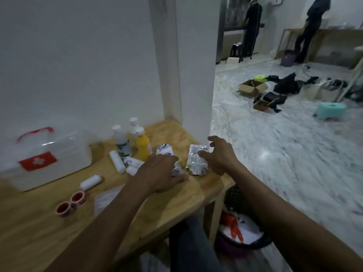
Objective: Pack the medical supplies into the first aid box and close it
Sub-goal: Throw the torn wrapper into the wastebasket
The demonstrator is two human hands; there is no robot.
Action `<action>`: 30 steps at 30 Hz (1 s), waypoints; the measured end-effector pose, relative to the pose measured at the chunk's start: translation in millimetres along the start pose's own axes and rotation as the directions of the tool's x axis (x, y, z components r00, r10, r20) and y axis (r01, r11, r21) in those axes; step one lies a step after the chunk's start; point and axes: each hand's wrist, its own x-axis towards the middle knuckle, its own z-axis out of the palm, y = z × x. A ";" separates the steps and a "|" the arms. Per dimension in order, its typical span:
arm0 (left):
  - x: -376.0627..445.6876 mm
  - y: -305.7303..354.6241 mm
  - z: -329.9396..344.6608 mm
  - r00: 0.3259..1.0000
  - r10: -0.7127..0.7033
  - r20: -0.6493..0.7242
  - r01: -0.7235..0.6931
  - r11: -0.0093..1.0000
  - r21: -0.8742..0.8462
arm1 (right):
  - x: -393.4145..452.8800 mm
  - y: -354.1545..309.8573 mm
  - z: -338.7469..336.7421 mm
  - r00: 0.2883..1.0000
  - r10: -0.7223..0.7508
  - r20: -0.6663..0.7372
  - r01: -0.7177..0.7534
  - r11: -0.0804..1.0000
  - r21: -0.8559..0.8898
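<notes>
A clear first aid box (66, 152) with a red handle and red label stands shut at the table's left. My left hand (159, 173) lies curled over a white and blue packet (164, 150) near the table's right end. Just right of it, my right hand (221, 154) has spread fingers, the thumb touching a silver foil packet (196, 163). Behind them stand a yellow bottle (142, 147) and two white bottles (121, 141). Several white gauze rolls (117, 161) lie nearby, one roll (91, 181) apart by the box. Two red tape rolls (71, 203) and a clear bag (105, 197) lie nearer me.
The wooden table (176, 199) ends just right of my hands, against a white pillar (194, 75). A dark basket (241, 234) with rubbish sits under that edge. On the marble floor beyond lie cardboard boxes (252, 88), dark bags and a teal stool (331, 110). Two people stand far back.
</notes>
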 end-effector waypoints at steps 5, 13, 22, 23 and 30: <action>9.6 -2.7 11.4 1.000 0.024 -0.012 -0.024 0.999 0.033 | 2.6 5.0 4.8 0.999 0.051 -0.003 -0.051 0.999 0.000; 2.5 2.1 16.0 0.996 -0.040 -0.078 0.032 0.994 -0.107 | -0.8 8.0 6.8 0.989 0.135 -0.052 -0.125 0.978 0.167; 19.4 27.3 3.6 0.961 -0.009 -0.275 -0.032 0.989 -0.147 | -1.0 23.5 -22.6 0.945 0.202 -0.258 -0.099 0.927 0.363; 26.3 33.3 1.3 0.955 -0.016 -0.295 -0.031 0.988 -0.153 | -0.3 28.1 -30.3 0.936 0.213 -0.279 -0.097 0.921 0.378; 91.6 108.4 -2.6 0.913 0.092 -0.397 -0.173 0.970 -0.173 | 3.3 79.4 -92.4 0.831 0.323 -0.454 -0.081 0.876 0.475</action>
